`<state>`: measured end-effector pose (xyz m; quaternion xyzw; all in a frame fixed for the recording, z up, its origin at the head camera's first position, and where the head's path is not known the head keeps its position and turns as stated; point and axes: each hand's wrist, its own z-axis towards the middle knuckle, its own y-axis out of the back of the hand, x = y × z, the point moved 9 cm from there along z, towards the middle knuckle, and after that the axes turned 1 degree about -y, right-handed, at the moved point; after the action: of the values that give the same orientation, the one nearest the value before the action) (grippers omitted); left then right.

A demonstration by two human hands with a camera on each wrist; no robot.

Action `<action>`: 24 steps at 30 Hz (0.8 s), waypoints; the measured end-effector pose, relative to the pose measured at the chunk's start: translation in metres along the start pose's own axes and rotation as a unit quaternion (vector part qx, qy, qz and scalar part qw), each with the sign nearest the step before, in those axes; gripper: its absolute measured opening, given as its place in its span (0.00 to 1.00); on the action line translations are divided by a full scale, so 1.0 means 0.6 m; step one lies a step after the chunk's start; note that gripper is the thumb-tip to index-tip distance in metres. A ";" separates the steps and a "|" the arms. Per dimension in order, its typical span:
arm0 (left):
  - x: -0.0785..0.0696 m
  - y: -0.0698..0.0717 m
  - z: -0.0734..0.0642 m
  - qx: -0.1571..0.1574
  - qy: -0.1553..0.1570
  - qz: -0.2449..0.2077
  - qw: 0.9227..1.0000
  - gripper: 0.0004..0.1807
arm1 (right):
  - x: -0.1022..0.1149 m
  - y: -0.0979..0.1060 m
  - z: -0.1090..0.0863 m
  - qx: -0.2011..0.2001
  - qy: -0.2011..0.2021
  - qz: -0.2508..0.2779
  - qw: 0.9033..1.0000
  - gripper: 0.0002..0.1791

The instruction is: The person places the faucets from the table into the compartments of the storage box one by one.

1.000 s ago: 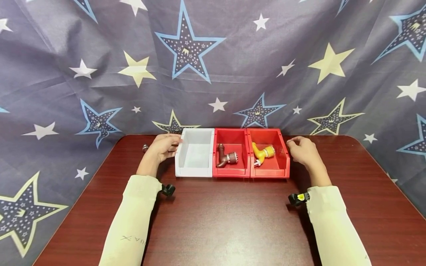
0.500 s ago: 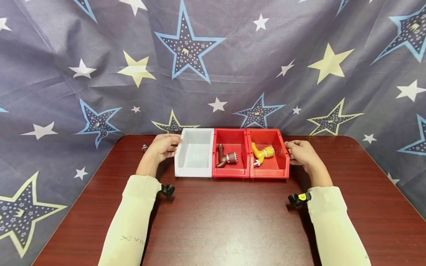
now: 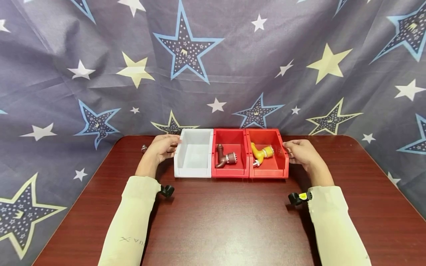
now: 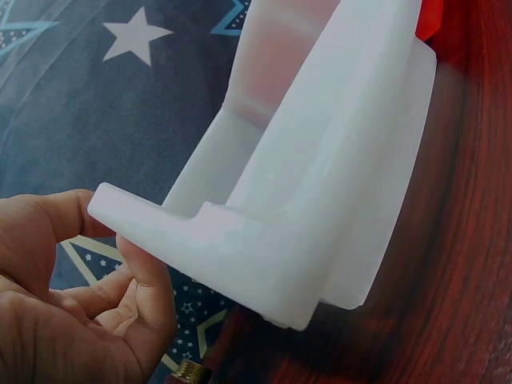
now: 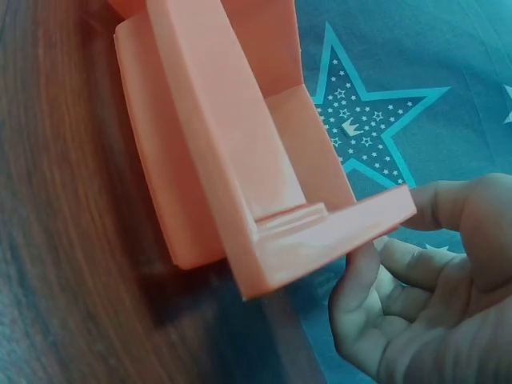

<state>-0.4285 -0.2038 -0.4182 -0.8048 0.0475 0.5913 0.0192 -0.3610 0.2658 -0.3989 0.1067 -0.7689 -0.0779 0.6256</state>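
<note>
Cream cloth covered the forearms nearest the camera, the left sleeve and the right sleeve, above a glossy reddish-brown table. A black device jutted from the left cuff, and a black gadget with a yellow label from the right.

Farther on, a white bin, a middle red bin and a right red bin stood side by side, touching. A brown tap lay in the middle one, a yellow tap in the right one. The left hand pinched the white bin's outer rim between thumb and finger; the right hand pinched the right red bin's outer rim likewise.

Just past the left wrist lay a small dark fitting, partly hidden. Behind everything hung a grey-blue cloth printed with stars.
</note>
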 end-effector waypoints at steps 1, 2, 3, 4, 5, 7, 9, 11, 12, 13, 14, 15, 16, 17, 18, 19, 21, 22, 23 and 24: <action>0.001 0.000 0.001 0.001 0.001 -0.003 1.000 0.18 | 0.001 0.000 0.000 0.002 0.003 0.002 1.000 0.21; 0.002 0.000 0.001 0.001 0.001 -0.005 1.000 0.17 | 0.002 -0.001 0.000 0.002 0.005 0.001 1.000 0.22; 0.002 0.000 0.000 0.000 0.002 -0.006 1.000 0.16 | 0.002 -0.001 -0.001 0.002 0.008 -0.001 1.000 0.22; 0.002 0.000 0.000 0.001 0.002 -0.007 1.000 0.16 | 0.002 -0.002 -0.001 0.003 0.010 -0.001 1.000 0.23; 0.002 0.000 -0.001 0.001 0.002 -0.007 1.000 0.16 | 0.002 -0.002 0.000 0.003 0.012 -0.001 1.000 0.23; 0.002 -0.001 -0.002 0.001 0.002 -0.005 1.000 0.16 | 0.001 -0.002 0.001 0.002 0.012 0.000 1.000 0.23; 0.001 -0.001 -0.003 0.000 0.003 -0.002 1.000 0.17 | 0.000 -0.002 0.002 0.001 0.010 0.004 1.000 0.22; 0.002 0.000 -0.002 0.001 0.004 -0.002 1.000 0.17 | -0.001 -0.002 0.002 0.001 0.006 0.006 1.000 0.22; 0.002 0.000 -0.002 0.000 0.004 -0.002 1.000 0.17 | -0.001 -0.002 0.003 0.000 0.003 0.007 1.000 0.22; 0.002 0.000 -0.002 0.000 0.005 -0.002 1.000 0.17 | -0.002 -0.002 0.003 0.000 0.001 0.007 1.000 0.21; 0.002 0.000 -0.002 0.000 0.005 -0.002 1.000 0.17 | -0.002 -0.001 0.002 -0.001 -0.001 0.007 1.000 0.21; 0.002 0.000 -0.003 0.000 0.005 -0.002 1.000 0.17 | -0.002 -0.001 0.002 -0.001 -0.001 0.007 1.000 0.22; 0.001 0.000 -0.003 -0.001 0.004 -0.001 1.000 0.16 | -0.002 0.000 0.002 -0.002 -0.002 0.006 1.000 0.21; 0.001 -0.001 -0.003 -0.001 0.003 0.000 1.000 0.16 | -0.002 0.000 0.002 -0.003 -0.003 0.005 1.000 0.22; 0.000 -0.001 -0.003 -0.001 0.002 0.002 1.000 0.16 | -0.002 0.001 0.002 -0.004 -0.003 0.004 1.000 0.21; 0.000 -0.001 -0.002 -0.002 0.001 0.004 1.000 0.16 | -0.001 0.002 0.001 -0.005 -0.003 0.003 1.000 0.22; 0.000 -0.001 -0.002 -0.004 -0.001 0.008 1.000 0.16 | -0.001 0.002 0.001 -0.004 -0.001 0.004 1.000 0.22; 0.000 0.000 -0.001 -0.004 -0.002 0.010 1.000 0.16 | -0.001 0.002 0.001 -0.003 -0.002 0.005 1.000 0.22; 0.000 0.001 0.000 -0.005 -0.002 0.012 1.000 0.16 | -0.002 0.001 0.001 -0.001 -0.002 0.008 1.000 0.22; 0.000 0.001 0.000 -0.004 -0.004 0.014 1.000 0.17 | -0.002 0.001 0.001 0.000 -0.003 0.011 1.000 0.23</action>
<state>-0.4286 -0.2044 -0.4181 -0.8021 0.0562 0.5945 0.0083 -0.3616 0.2666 -0.4000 0.0986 -0.7716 -0.0713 0.6243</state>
